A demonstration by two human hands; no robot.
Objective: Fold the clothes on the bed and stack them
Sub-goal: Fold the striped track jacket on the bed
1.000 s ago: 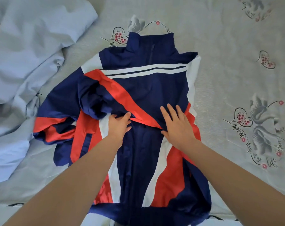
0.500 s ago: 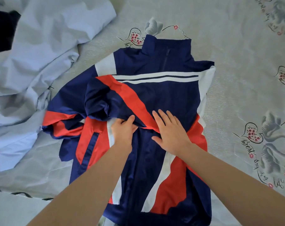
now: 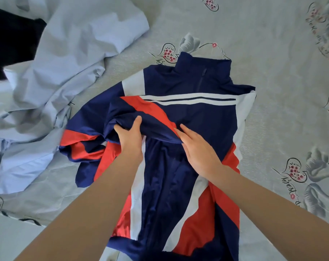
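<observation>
A navy, red and white track jacket lies flat on the bed, collar pointing away from me. One sleeve is folded across its chest. My left hand grips the bunched navy fabric of that sleeve, thumb on top. My right hand holds the sleeve's lower edge just to the right, fingers tucked under the fabric. The other sleeve lies crumpled at the jacket's left side.
A pale blue garment lies rumpled at the left, touching the jacket's left sleeve. Dark cloth sits at the far left corner. The grey bedsheet with heart prints spreads to the right and behind.
My left hand went from resting on the jacket to gripping the folded sleeve. My right hand went from pressing flat to taking the sleeve's edge, which is now lifted slightly.
</observation>
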